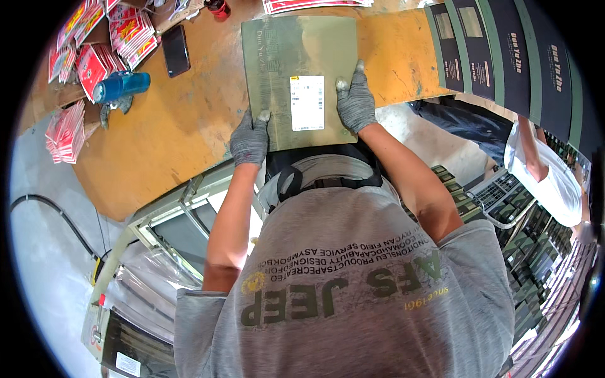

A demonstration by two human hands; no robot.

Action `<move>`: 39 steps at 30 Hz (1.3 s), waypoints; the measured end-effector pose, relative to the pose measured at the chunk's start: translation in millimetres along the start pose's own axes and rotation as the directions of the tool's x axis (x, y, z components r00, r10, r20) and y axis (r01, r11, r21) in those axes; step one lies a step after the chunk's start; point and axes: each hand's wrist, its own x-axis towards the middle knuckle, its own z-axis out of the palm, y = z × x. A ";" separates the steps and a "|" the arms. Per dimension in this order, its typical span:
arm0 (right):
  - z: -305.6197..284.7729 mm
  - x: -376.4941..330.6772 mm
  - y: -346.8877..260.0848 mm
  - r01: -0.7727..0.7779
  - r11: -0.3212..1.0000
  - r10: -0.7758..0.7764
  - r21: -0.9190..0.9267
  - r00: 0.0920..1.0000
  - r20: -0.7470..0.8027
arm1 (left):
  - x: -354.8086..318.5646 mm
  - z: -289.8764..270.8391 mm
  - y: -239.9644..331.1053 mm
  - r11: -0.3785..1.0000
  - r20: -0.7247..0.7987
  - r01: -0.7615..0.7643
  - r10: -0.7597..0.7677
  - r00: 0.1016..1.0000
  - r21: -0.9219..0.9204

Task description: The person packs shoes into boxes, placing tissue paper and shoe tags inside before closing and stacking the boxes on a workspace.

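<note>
A flat olive-green box (277, 69) with a white printed label (307, 104) lies at the near edge of the worn wooden table (161, 148), reaching slightly past it. In a grey work glove, my left hand (251, 137) is closed on the box's lower left edge, thumb on the top face. My right hand (357, 103), gloved alike, grips the right edge higher up; its thumb also presses on the face. The fingers under the box are partly hidden.
Stacks of red printed packets (129, 31), a blue bottle (121, 86) and a dark phone (176, 50) lie at the left. Overlapping dark and green printed boards (491, 47) cover the right end. Beyond stands a person in a white shirt (545, 173), near stacked green boxes (535, 252).
</note>
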 end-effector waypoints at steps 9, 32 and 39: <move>-2.5 -1.7 0.9 -0.012 0.987 0.009 -0.158 1.000 -0.020 | 172.3 -40.8 5.3 0.965 -0.281 -0.137 0.071 0.957 -0.224; -56.4 -19.9 -84.8 0.654 0.756 -0.644 0.013 0.748 -0.163 | 40.3 -28.1 104.3 0.224 0.426 0.370 0.316 0.848 -0.902; -74.2 10.4 -134.5 0.389 0.870 -0.361 -0.302 0.921 0.146 | 12.0 17.1 81.3 -0.100 0.622 0.707 0.400 0.673 -0.700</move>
